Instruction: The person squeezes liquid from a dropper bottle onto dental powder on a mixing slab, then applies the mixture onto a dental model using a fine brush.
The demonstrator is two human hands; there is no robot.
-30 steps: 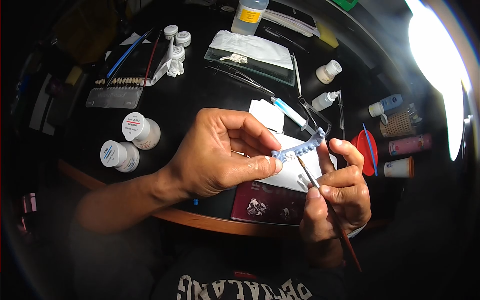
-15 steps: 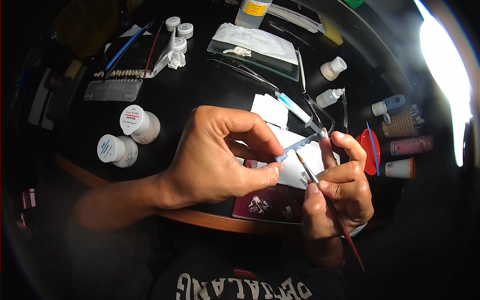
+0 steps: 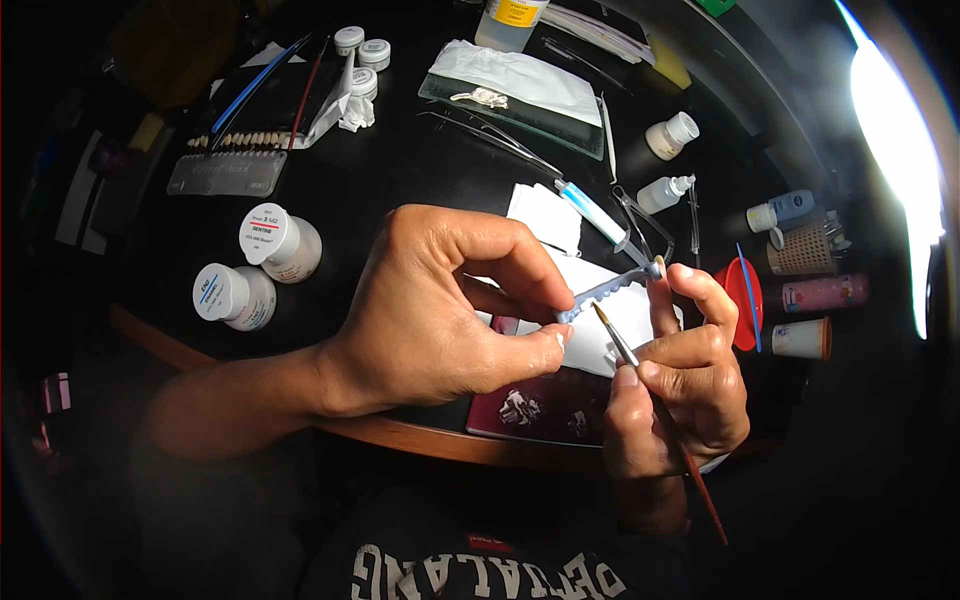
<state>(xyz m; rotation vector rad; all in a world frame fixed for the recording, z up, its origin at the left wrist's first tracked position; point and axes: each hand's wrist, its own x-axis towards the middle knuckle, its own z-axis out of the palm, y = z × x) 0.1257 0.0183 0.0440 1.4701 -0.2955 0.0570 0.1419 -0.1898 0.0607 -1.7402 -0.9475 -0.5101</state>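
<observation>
Between thumb and fingers, my left hand (image 3: 450, 305) pinches one end of a blue-grey dental arch framework (image 3: 612, 288), which slants up to the right. White material sits on part of the arch. My right hand (image 3: 690, 385) grips a fine brush (image 3: 667, 420) with a red-brown handle, its tip at the lower edge of the arch near the white material. A raised finger of my right hand touches or nearly touches the far end of the arch. White paper (image 3: 580, 345) lies beneath, over a dark red booklet (image 3: 520, 410).
Two large jars (image 3: 280, 245) stand left, below a tooth shade guide (image 3: 228, 173). A glass slab (image 3: 520, 115) with tissue lies behind my hands, near a blue syringe (image 3: 590, 212) and tweezers. A red dish (image 3: 748, 305), cups and small bottles are at the right.
The arch has been tilted so its toothed side shows less, and now lies slightly lower at its right end. The surroundings shift slightly in view. Both hands keep their holds.
</observation>
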